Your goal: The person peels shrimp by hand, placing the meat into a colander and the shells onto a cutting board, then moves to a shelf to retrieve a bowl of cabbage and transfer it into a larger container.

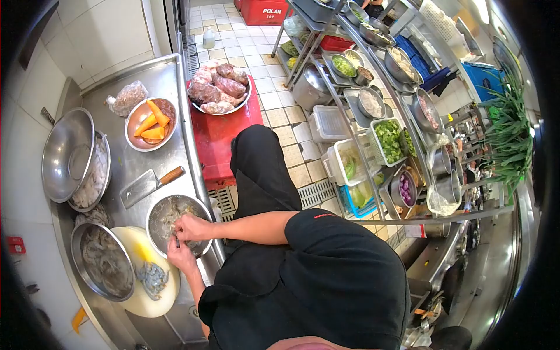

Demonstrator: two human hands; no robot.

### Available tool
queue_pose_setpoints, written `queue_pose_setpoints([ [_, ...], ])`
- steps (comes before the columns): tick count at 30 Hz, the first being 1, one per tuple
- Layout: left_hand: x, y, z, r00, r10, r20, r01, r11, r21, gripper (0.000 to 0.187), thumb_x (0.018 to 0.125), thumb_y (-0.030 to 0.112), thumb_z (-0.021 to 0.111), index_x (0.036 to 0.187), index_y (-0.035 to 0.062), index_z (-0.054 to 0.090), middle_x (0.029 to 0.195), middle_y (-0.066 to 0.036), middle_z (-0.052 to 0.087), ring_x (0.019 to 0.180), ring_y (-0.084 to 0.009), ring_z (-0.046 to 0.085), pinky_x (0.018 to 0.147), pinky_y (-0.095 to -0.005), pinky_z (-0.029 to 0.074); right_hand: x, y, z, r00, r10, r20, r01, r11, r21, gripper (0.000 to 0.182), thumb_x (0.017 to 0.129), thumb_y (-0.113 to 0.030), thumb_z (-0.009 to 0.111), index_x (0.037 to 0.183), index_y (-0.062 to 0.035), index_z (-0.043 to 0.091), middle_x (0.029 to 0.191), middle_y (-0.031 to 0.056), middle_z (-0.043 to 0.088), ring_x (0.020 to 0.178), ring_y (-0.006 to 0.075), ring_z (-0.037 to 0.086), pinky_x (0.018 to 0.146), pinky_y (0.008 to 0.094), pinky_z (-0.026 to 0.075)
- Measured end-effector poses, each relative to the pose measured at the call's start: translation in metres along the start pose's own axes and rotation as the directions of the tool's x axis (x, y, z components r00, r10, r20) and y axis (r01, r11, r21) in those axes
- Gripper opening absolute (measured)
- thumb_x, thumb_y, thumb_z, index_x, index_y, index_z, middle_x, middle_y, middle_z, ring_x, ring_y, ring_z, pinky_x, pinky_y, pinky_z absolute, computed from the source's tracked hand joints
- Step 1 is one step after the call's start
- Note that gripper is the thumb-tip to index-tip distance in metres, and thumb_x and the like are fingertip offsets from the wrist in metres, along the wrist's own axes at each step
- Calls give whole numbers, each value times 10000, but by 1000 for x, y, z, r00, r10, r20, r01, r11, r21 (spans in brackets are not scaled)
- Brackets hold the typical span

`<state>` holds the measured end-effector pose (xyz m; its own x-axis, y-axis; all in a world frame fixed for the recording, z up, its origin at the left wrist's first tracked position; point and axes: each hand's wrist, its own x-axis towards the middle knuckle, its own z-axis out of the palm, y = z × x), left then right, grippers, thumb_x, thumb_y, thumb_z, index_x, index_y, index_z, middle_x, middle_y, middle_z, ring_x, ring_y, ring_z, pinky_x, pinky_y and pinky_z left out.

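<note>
Over the near edge of a perforated metal bowl my right hand is closed, its fingertips pinched together. My left hand is closed just beside it, fingertips meeting the right ones. A small dark thing shows between them, too small to name. Greyish pieces like shrimp or shells lie in the bowl. Next to it, a round white cutting board carries a pile of bluish peeled shrimp. Left of the board stands a metal bowl of grey shrimp in liquid. A cleaver with a wooden handle lies beyond the perforated bowl.
On the steel counter are a bowl of orange pieces, a bagged item and large stacked bowls. A basin of meat rests on a red box. Food racks stand at the right.
</note>
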<state>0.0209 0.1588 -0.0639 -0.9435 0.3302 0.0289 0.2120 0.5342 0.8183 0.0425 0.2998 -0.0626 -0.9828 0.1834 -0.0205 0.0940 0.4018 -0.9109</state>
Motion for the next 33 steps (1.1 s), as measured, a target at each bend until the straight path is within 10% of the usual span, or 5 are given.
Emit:
queue_pose_setpoints([
  [8, 8, -28, -12, 984, -24, 175, 6, 994, 106, 258, 850, 123, 643, 1062, -23, 672, 744, -216, 644, 574, -267, 534, 597, -391, 445, -2, 10, 5, 996, -55, 72, 49, 995, 92, 247, 698, -183, 600, 706, 61, 640, 675, 278, 585, 599, 390, 616, 573, 443, 477],
  [11, 7, -12, -16, 978, -72, 198, 41, 987, 158, 274, 849, 77, 625, 1096, -36, 661, 681, -126, 651, 607, -139, 560, 585, -300, 461, -4, 5, 1, 994, -52, 96, 47, 997, 56, 250, 708, -188, 592, 690, 57, 639, 680, 281, 589, 607, 404, 613, 572, 453, 478],
  [27, -5, -19, -15, 943, -135, 305, 194, 966, -173, 373, 849, 19, 623, 1220, -8, 610, 742, -52, 613, 627, -100, 510, 616, -279, 466, -14, 1, -9, 996, -29, 84, 35, 998, -61, 214, 735, -162, 573, 737, 47, 617, 709, 266, 604, 692, 445, 608, 639, 489, 486],
  [33, -16, -18, -25, 904, -255, 343, 354, 896, -268, 437, 858, -3, 608, 1293, 11, 568, 807, -54, 620, 653, -101, 552, 594, -259, 497, -3, 21, -3, 981, -170, 92, 193, 886, -422, 183, 698, -177, 590, 687, -2, 643, 733, 217, 646, 730, 389, 663, 678, 468, 532],
])
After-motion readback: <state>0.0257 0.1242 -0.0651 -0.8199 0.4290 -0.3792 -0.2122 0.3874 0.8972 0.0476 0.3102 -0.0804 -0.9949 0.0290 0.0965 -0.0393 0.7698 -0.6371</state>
